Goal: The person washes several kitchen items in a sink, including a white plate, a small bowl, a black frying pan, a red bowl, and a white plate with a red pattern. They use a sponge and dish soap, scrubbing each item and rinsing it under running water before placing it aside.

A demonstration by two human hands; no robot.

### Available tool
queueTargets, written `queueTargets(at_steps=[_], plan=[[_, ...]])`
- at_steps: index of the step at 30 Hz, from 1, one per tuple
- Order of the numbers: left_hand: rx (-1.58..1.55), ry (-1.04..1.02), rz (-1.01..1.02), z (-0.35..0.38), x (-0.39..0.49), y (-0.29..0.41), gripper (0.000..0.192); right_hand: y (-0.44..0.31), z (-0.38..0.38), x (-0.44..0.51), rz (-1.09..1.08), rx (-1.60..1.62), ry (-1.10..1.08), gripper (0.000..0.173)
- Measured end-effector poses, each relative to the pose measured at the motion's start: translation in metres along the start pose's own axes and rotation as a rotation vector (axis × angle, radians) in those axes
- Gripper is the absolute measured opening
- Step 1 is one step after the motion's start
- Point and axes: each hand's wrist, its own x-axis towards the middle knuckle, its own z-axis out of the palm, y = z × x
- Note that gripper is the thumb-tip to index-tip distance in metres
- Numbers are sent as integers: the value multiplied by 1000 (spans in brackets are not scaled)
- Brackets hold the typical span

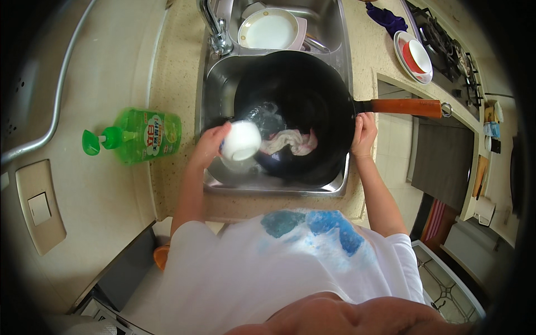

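Observation:
My left hand [210, 144] grips a small white bowl [241, 140], tilted over the left side of a large black wok [310, 96]. The wok rests in the near basin of a steel double sink [217, 83], its wooden handle [406, 107] pointing right. Inside it lie some water with suds and a crumpled, wet, pale cloth [291, 141] with pinkish edges. My right hand [363, 135] holds the wok's right rim just below the base of the handle; some of its fingers are hidden behind the rim.
A green pump bottle of dish soap [146, 136] is left of the sink, a faucet [220, 39] at its left edge. The far basin holds plates [268, 29]. Stacked dishes with a red bowl [416, 56], a purple cloth [387, 19] and a gas stove [439, 46] are at the upper right.

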Motion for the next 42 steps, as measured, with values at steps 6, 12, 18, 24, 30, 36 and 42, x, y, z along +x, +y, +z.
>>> queueTargets(at_steps=[6,12,18,24,30,36,42], plan=[[810,-186,126,18,-15,-1,35,4,0,-1,10,2,-5,27],[655,-191,266,31,-10,-11,25,1,0,-1,22,23,9,26],[50,-182,162,41,0,-22,28,-5,2,0,62,167,151,21],[-259,-104,141,37,-7,-42,28,-95,7,-31,85,321,144,6],[-409,-105,134,37,-10,-51,27,-81,83,-68,-126,-431,-783,29],[-331,-65,193,43,-17,-60,25,-70,99,-56,199,-292,-1046,29],[-164,10,248,54,-14,-62,25,-146,64,-44,142,272,-552,10]])
